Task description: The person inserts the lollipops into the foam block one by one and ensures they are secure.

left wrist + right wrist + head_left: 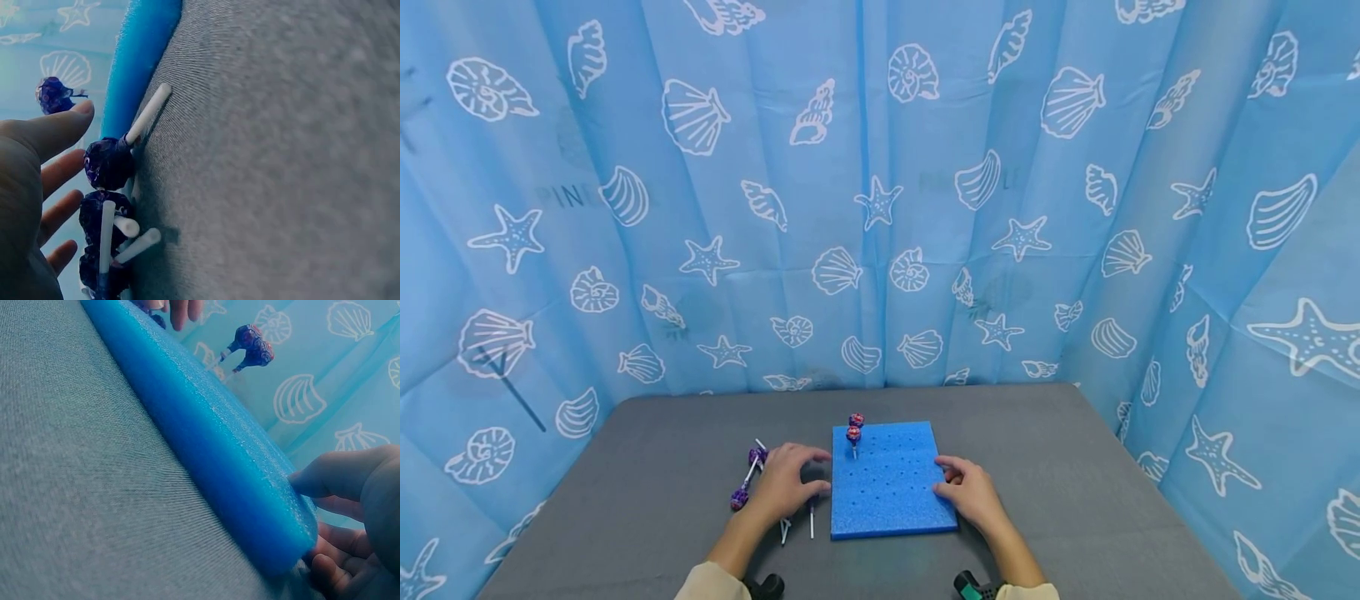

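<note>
A blue foam board (895, 508) with rows of small holes lies flat on the table. Two wrapped lollipops (853, 434) stand upright in its far left part. At the board's left side my left hand (784, 481) is held with fingers spread, nothing between them. Loose purple-wrapped lollipops (109, 164) lie beside and beneath that hand, partly hidden by it in the head view. My right hand (967, 492) holds the board's right edge, its thumb on the upper edge and the other fingers curled against the side, as the right wrist view shows.
More loose lollipops (740, 499) lie left of the left hand, their white sticks pointing different ways. The grey table (1075, 500) ends at a blue curtain (880, 317) with white shell prints, behind and at both sides.
</note>
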A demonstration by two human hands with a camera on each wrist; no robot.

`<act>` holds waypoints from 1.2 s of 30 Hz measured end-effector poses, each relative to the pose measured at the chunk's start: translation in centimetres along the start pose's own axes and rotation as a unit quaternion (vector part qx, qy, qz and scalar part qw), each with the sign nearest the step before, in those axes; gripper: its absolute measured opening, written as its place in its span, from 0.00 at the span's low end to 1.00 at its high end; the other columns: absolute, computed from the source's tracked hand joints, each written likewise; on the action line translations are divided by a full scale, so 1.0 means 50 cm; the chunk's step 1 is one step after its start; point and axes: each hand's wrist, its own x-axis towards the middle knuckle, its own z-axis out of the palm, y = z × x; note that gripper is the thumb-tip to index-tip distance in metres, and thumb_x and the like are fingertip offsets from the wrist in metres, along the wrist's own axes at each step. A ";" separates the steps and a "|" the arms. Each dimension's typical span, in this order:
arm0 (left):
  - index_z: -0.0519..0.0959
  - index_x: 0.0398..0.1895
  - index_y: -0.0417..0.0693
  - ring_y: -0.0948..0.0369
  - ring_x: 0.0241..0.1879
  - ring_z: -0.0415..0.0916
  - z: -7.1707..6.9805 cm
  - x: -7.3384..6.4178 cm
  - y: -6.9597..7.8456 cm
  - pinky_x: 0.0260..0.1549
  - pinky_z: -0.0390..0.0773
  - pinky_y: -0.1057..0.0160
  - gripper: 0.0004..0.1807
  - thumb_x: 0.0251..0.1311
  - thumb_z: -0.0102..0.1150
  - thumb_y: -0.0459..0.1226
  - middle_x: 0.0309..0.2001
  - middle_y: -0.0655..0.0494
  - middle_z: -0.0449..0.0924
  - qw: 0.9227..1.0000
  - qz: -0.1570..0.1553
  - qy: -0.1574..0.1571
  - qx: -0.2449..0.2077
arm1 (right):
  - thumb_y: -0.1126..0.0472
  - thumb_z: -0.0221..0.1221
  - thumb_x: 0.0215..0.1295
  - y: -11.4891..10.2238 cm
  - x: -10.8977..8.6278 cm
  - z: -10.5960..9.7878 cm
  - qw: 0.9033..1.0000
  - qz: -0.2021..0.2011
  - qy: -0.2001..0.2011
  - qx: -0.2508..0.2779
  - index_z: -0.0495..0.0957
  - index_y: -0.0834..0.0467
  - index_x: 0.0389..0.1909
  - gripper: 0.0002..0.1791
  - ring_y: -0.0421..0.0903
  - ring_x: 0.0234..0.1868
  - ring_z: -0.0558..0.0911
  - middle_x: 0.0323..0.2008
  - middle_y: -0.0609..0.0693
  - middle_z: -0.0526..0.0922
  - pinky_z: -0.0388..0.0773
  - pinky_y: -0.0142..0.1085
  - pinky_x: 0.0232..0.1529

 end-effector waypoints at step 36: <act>0.83 0.49 0.60 0.55 0.54 0.72 -0.015 -0.038 -0.010 0.60 0.57 0.39 0.16 0.56 0.70 0.45 0.45 0.65 0.82 0.998 0.009 -0.041 0.054 | 0.69 0.68 0.54 0.003 0.004 0.000 1.000 0.018 -0.015 0.002 0.80 0.65 0.52 0.21 0.46 0.33 0.73 0.34 0.52 0.76 0.71 0.39 0.35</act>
